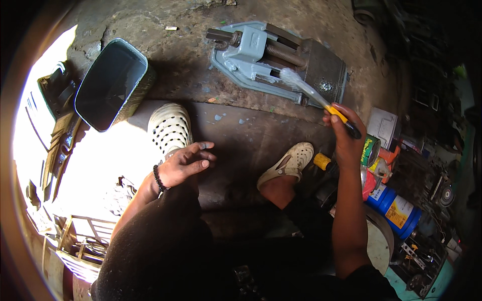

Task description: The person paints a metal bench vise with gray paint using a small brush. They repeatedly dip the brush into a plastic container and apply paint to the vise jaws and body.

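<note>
My right hand [349, 135] is closed round the yellow-and-black handle of a paintbrush [314, 94]. Its pale, paint-coated tip is at the near side of a machine vise [281, 57], by the slot beside the screw; whether it touches the metal I cannot tell. Light blue-grey paint covers the vise's base and sliding jaw, while the block at its right end is dark, bare-looking metal. Over my left leg, my left hand [187, 163] hangs with loosely bent fingers apart and nothing in it. A dark beaded bracelet [159, 178] circles that wrist.
A dark rectangular tub [108, 85] stands at the left. My pale clogs [170, 128] are below the stained ledge that bears the vise. To the right are a green can [370, 150], a blue container [394, 208] and cluttered tools. A slatted crate [83, 251] sits lower left.
</note>
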Demonstrator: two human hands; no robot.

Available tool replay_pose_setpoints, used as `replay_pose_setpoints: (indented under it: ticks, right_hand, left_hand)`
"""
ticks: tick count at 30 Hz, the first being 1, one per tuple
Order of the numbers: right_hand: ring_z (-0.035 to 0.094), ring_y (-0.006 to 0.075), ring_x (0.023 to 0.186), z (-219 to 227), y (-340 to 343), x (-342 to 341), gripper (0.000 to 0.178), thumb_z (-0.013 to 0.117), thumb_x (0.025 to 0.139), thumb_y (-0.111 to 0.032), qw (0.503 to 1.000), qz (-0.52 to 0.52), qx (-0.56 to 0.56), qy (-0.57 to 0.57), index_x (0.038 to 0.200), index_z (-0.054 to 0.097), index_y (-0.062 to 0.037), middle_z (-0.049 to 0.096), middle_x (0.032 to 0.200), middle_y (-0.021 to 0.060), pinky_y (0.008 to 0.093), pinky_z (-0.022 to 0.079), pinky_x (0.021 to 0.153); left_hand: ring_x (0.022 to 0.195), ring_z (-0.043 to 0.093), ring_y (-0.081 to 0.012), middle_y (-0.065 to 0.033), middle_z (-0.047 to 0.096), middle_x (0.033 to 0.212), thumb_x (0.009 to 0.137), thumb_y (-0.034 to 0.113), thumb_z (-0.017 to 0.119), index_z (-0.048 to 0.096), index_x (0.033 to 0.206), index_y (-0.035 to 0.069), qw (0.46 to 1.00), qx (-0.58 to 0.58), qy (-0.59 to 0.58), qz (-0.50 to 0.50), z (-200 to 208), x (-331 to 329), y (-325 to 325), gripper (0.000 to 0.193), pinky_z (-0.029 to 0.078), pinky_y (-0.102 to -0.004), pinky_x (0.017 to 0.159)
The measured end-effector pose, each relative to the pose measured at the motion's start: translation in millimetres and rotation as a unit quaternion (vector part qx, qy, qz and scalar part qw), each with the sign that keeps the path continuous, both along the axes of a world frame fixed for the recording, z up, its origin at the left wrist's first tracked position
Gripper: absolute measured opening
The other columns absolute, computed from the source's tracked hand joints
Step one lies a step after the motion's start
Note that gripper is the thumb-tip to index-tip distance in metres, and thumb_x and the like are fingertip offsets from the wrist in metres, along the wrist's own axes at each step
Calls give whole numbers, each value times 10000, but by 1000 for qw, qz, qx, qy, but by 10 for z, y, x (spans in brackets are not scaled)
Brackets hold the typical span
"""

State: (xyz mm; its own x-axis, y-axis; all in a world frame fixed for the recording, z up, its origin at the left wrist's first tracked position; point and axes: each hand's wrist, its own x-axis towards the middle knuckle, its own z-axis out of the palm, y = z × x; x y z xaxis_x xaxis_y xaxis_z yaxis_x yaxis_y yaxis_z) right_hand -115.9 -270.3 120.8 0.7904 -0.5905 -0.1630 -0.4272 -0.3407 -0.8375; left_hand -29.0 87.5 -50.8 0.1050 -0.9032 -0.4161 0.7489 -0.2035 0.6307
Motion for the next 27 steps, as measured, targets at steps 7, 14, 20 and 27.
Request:
replay_pose_setpoints:
  ticks: [7,14,20,27]
  right_hand:
    - [679,156,979,-584,-68,649,246,714,903,-77,981,190,-9,37,1132,713,14,726,1104,92,284,519,905]
    - [669,120,951,-752,-411,882,245,724,885,-87,974,170,-6,151,1122,739,-29,746,1071,61,271,511,878]
    - [691,127,907,-607,-691,913,191,723,864,-82,960,219,-89,153,1043,759,-28,765,997,77,282,533,823]
    - [733,235,858,-430,-757,1045,197,731,809,-92,940,237,-141,198,979,744,8,753,924,152,318,548,797]
  left_hand:
    - [1192,593,-192,-125,621,1287,1014,170,589,340,1504,-6,1000,8,-7,-12,0,12,-2,577,449,-328,1021]
    - [1142,595,-161,-106,642,1253,1000,210,627,398,1478,-10,998,40,-39,-26,19,30,-20,574,461,-321,1004]
    - [1151,584,-167,-111,645,1261,998,229,636,409,1478,4,997,47,-25,-64,-3,108,-103,577,461,-326,1001]
    - [1173,585,-188,-125,637,1281,1003,195,630,389,1492,19,995,44,33,-82,-104,165,-147,573,477,-335,1002]
